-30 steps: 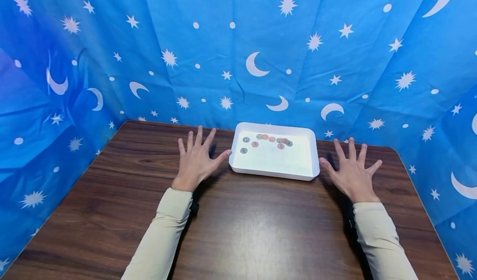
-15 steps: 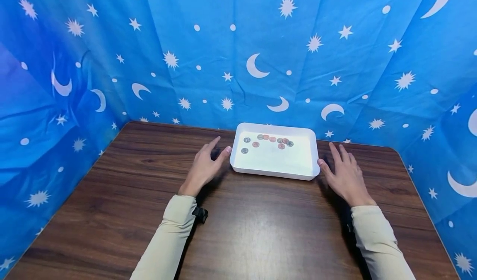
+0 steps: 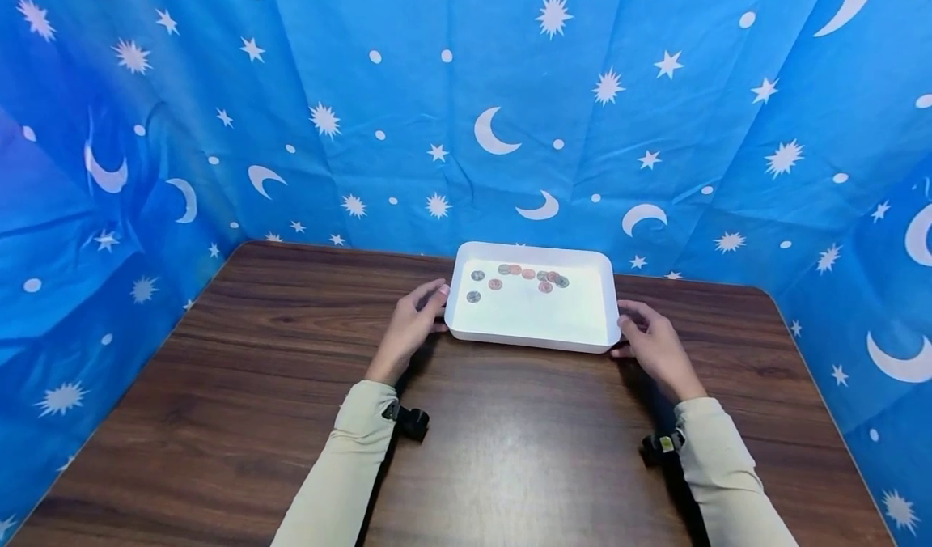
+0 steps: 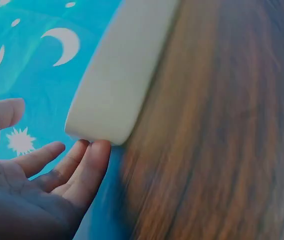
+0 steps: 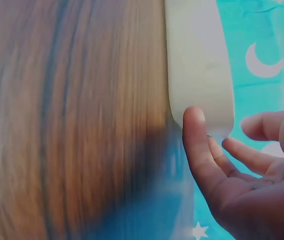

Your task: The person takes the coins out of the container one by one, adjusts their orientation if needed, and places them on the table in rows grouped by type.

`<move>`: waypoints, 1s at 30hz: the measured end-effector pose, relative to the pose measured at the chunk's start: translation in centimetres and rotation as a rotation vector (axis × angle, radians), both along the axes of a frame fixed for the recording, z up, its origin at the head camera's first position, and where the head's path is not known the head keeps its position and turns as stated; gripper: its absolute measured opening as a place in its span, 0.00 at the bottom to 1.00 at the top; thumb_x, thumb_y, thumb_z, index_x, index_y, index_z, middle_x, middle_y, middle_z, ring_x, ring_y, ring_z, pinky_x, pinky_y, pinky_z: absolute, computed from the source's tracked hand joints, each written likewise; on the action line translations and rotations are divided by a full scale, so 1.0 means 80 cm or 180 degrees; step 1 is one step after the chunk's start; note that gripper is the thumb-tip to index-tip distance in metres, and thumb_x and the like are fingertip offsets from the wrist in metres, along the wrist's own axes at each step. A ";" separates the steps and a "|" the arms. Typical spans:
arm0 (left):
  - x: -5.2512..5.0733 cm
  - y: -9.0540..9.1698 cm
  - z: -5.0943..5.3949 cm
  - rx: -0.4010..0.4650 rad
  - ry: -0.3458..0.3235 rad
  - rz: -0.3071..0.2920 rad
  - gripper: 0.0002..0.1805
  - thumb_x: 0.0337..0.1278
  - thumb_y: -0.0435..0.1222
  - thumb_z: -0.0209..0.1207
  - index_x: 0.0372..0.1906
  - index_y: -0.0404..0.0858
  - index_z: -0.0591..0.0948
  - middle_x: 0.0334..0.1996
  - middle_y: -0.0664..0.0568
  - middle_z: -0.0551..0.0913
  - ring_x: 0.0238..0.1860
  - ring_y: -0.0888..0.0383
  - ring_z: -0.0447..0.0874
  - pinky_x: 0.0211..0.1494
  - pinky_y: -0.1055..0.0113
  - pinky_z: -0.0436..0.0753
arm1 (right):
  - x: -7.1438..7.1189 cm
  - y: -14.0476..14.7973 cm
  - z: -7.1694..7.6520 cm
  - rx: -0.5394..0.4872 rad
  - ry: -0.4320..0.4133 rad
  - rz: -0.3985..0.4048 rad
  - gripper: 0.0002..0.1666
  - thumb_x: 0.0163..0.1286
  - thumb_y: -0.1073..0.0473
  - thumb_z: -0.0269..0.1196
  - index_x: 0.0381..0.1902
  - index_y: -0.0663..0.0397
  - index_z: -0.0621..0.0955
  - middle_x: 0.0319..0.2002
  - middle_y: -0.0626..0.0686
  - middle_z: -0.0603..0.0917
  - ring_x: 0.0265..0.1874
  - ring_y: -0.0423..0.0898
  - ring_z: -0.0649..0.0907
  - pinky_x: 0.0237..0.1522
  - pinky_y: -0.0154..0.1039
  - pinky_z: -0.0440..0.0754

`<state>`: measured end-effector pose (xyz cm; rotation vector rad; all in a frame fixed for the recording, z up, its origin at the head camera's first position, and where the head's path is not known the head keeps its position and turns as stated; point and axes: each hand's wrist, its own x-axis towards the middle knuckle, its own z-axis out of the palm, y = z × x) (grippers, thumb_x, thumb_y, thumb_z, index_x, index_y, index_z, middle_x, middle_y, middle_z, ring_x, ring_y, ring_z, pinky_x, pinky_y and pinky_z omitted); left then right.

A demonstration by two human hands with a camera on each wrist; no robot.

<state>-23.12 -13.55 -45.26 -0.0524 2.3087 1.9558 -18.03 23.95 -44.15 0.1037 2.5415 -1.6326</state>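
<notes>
A white rectangular tray point(image 3: 539, 320) lies on the table, with several silver coins point(image 3: 474, 297) and copper coins point(image 3: 495, 284) spread over its far half. At its left end is my left hand point(image 3: 408, 328); in the left wrist view, fingertips touch the tray wall point(image 4: 117, 75) while the thumb stands apart from it. My right hand point(image 3: 658, 349) is at the opposite end. The right wrist view has its fingers against the wall low down, near the table, and the thumb off the rim. Neither hand's fingers are curled round the tray.
The dark wood-grain table point(image 3: 510, 450) has rounded far corners. A blue cloth point(image 3: 408, 86) with white moons and stars hangs behind it and along both sides. Black wrist cameras, such as the left one point(image 3: 413, 424), sit under the sleeves.
Both hands were spread flat beside the tray with fingers fanned. They have turned palms inward and closed in on its two ends. The tray and coins keep their place on the table.
</notes>
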 end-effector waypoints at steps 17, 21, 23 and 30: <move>-0.007 -0.009 -0.017 0.0113 -0.0064 0.0053 0.19 0.78 0.33 0.58 0.67 0.33 0.82 0.59 0.36 0.83 0.46 0.56 0.85 0.40 0.71 0.91 | 0.003 -0.007 -0.001 -0.0595 -0.0313 -0.0222 0.30 0.86 0.63 0.50 0.81 0.61 0.63 0.69 0.70 0.69 0.54 0.56 0.81 0.47 0.37 0.92; -0.005 -0.009 -0.020 0.0209 -0.0054 0.0050 0.19 0.77 0.33 0.59 0.66 0.32 0.82 0.59 0.36 0.83 0.46 0.57 0.85 0.41 0.71 0.91 | 0.003 -0.005 0.003 -0.0505 -0.0288 -0.0207 0.30 0.86 0.62 0.51 0.80 0.62 0.63 0.67 0.69 0.71 0.50 0.52 0.82 0.46 0.36 0.91; -0.006 -0.009 -0.023 0.0242 -0.0050 0.0050 0.19 0.77 0.34 0.59 0.66 0.32 0.82 0.59 0.36 0.83 0.46 0.57 0.85 0.41 0.72 0.90 | 0.003 -0.007 0.007 -0.0285 -0.0149 -0.0288 0.28 0.86 0.61 0.52 0.78 0.63 0.66 0.62 0.67 0.74 0.46 0.50 0.81 0.41 0.34 0.90; -0.003 -0.013 -0.028 0.0285 -0.0083 0.0137 0.19 0.76 0.34 0.60 0.65 0.33 0.82 0.60 0.37 0.83 0.48 0.56 0.84 0.41 0.72 0.90 | -0.008 -0.036 0.035 0.0229 0.0322 -0.0279 0.24 0.83 0.59 0.59 0.69 0.65 0.76 0.46 0.63 0.79 0.36 0.56 0.79 0.29 0.33 0.83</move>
